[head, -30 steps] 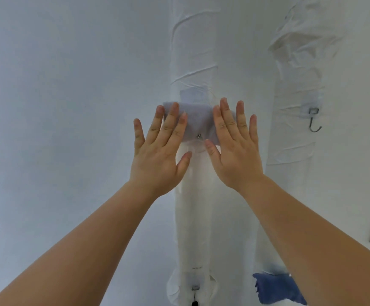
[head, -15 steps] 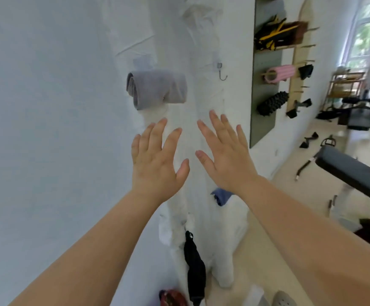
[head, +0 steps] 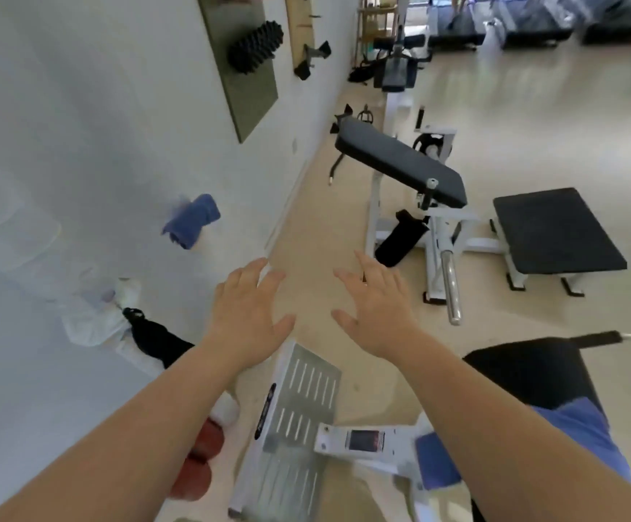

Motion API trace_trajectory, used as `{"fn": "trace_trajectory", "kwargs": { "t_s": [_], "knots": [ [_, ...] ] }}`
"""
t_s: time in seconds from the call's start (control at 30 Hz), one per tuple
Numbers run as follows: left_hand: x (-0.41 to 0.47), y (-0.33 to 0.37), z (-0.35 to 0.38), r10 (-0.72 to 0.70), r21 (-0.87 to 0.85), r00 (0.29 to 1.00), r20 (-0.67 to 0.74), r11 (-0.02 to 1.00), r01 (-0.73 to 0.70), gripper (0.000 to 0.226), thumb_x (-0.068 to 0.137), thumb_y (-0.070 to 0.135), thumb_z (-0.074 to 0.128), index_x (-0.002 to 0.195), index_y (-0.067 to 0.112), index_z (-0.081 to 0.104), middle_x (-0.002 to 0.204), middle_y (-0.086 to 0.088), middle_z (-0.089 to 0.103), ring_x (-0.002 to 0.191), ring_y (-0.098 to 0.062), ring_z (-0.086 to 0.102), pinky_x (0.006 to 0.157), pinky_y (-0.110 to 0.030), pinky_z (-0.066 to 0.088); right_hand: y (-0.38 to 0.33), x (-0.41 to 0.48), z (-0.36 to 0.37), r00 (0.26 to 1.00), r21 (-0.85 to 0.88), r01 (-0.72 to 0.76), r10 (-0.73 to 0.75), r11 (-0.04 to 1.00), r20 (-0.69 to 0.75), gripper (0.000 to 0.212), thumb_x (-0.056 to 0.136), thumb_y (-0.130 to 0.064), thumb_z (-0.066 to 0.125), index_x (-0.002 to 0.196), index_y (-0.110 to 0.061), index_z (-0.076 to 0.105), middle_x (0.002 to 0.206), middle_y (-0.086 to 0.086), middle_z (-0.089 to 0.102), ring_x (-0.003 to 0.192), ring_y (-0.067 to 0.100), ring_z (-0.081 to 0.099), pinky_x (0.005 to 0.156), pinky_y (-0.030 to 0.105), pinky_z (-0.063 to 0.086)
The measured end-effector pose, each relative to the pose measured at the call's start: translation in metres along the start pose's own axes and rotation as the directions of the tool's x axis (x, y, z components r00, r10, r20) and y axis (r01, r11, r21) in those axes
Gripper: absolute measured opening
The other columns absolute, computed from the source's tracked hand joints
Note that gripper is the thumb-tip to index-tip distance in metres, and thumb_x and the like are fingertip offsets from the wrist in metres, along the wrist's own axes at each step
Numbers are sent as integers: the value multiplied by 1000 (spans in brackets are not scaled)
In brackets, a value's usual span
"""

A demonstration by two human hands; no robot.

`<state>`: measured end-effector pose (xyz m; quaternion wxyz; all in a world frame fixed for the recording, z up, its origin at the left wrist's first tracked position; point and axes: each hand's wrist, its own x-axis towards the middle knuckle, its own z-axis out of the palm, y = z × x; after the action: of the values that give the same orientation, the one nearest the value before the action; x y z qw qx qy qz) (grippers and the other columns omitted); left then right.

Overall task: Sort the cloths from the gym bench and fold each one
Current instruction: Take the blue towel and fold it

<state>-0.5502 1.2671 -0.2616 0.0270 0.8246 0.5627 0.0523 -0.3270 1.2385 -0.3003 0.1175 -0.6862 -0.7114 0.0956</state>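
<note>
Both my hands hover empty over the floor with fingers spread: my left hand (head: 248,310) and my right hand (head: 376,307). A rolled blue cloth (head: 191,220) hangs on the white wall at the left. Lower on the wall hangs a black cloth (head: 155,339), and a rolled red cloth (head: 197,461) shows beneath my left forearm. A blue cloth (head: 573,438) lies on the black bench pad (head: 532,371) at the lower right, partly hidden by my right forearm. The grey cloth is out of view.
A black padded bench (head: 400,163) on a white frame stands ahead, with a flat black pad (head: 554,231) to its right. A slotted metal footplate (head: 298,420) lies below my hands. Foam rollers and handles hang on wall boards at the top left. Treadmills stand far back.
My hands left the grey rolled cloth on the wall and dropped, open. The view swung right and down from the wall to the floor and benches.
</note>
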Motion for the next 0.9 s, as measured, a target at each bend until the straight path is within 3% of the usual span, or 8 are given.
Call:
{"fn": "trace_trajectory", "kwargs": {
  "t_s": [0.13, 0.27, 0.5, 0.6, 0.7, 0.8, 0.9],
  "knots": [
    [7, 91, 81, 68, -115, 972, 224, 992, -42, 70, 90, 55, 58, 151, 29, 35, 164, -4, 23, 147, -30, 28, 119, -43, 27, 113, -60, 42, 966, -13, -188, 188, 982, 180, 67, 96, -57, 47, 155, -40, 18, 169, 3, -5, 154, 33, 4, 123, 56, 8],
    [0, 189, 158, 162, -251, 896, 413, 966, -59, 71, 92, 49, 62, 153, 24, 36, 162, -4, 27, 147, -25, 30, 119, -36, 26, 218, -136, 77, 872, -72, -372, 374, 926, 316, 67, 97, -52, 49, 156, -35, 21, 169, 3, -2, 155, 31, 1, 123, 58, 6],
    [-22, 305, 253, 332, -386, 721, 608, 918, -97, 66, 94, 41, 64, 152, 28, 36, 155, 1, 43, 137, -23, 45, 110, -34, 36, 326, -245, 116, 710, -123, -625, 627, 771, 321, 69, 96, -54, 51, 156, -32, 24, 167, 4, 16, 154, 30, 14, 123, 55, 16],
    [-23, 342, 284, 392, -443, 648, 652, 892, -94, 70, 97, 35, 63, 157, 26, 28, 162, 3, 32, 145, -21, 37, 115, -30, 30, 352, -269, 124, 700, -57, -682, 673, 729, 238, 70, 95, -53, 51, 156, -29, 26, 164, 7, 25, 149, 31, 27, 118, 51, 27],
    [-16, 371, 315, 351, -483, 650, 674, 875, 28, 77, 96, 33, 63, 160, 29, 20, 168, 4, 18, 152, -21, 24, 122, -37, 25, 375, -279, 129, 693, 65, -717, 699, 694, 176, 66, 96, -52, 49, 154, -26, 32, 163, 9, 26, 147, 31, 30, 115, 47, 33],
    [0, 392, 340, 321, -475, 643, 695, 877, 76, 81, 96, 35, 63, 161, 31, 15, 170, 6, 9, 154, -22, 21, 123, -42, 27, 397, -270, 132, 736, 142, -676, 656, 723, 168, 61, 97, -47, 50, 152, -24, 38, 164, 9, 28, 150, 30, 28, 118, 46, 33],
    [14, 407, 356, 351, -484, 591, 726, 872, 78, 77, 99, 34, 59, 161, 33, 13, 169, 6, 13, 152, -23, 26, 121, -38, 29, 408, -255, 134, 765, 188, -643, 626, 742, 151, 51, 97, -36, 54, 143, -16, 51, 157, 9, 39, 141, 30, 40, 114, 42, 38]
  ]
}}
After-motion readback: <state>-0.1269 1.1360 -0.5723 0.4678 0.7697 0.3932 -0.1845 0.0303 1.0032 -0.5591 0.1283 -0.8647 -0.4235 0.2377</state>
